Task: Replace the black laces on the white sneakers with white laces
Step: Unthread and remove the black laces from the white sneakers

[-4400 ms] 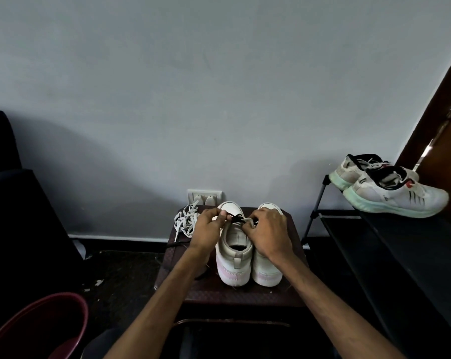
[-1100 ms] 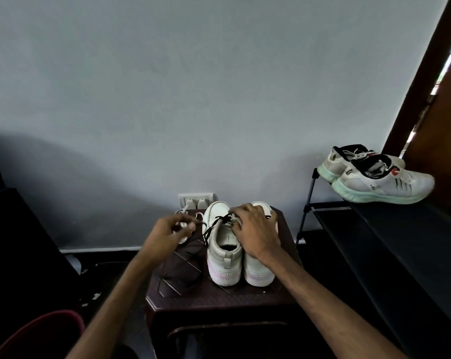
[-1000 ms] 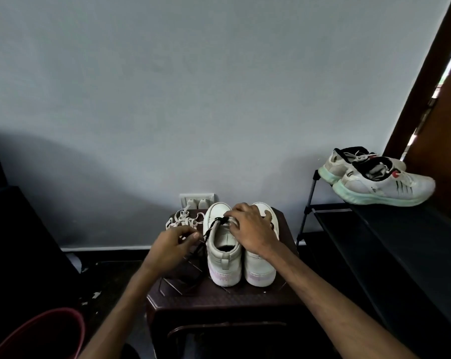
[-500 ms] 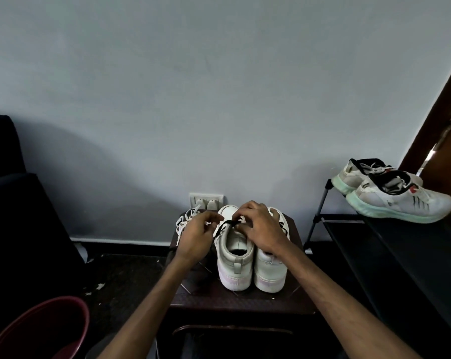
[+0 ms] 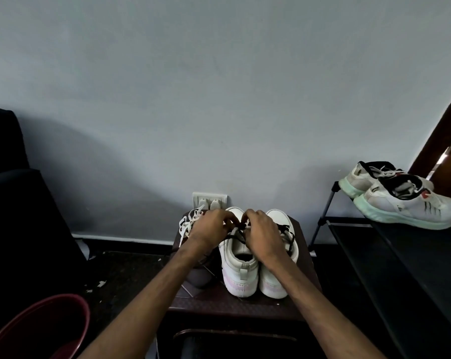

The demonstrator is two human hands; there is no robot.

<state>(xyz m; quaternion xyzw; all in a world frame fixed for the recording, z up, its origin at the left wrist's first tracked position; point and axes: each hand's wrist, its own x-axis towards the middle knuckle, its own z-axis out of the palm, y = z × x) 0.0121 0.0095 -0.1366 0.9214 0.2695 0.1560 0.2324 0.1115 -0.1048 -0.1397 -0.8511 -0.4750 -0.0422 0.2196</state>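
Observation:
Two white sneakers stand heel-toward-me on a dark brown stool (image 5: pixel 234 304). The left sneaker (image 5: pixel 238 268) has a black lace (image 5: pixel 236 238) partly loosened across its front. The right sneaker (image 5: pixel 278 275) keeps its black lace (image 5: pixel 288 233). My left hand (image 5: pixel 210 230) and my right hand (image 5: pixel 262 233) meet over the left sneaker's front, fingertips pinched on its black lace. A bundle of white laces (image 5: pixel 189 222) lies on the stool's far left corner, partly behind my left hand.
A wall socket (image 5: pixel 210 200) sits just behind the stool. A black rack (image 5: pixel 400 255) on the right carries another pair of white-and-mint sneakers (image 5: pixel 405 203). A maroon bucket (image 5: pixel 38 330) stands at lower left, dark furniture (image 5: pixel 17 216) beyond it.
My left hand, which had pulled a black lace end out to the left, has come back to the left sneaker's front beside my right hand. The camera view shifted slightly.

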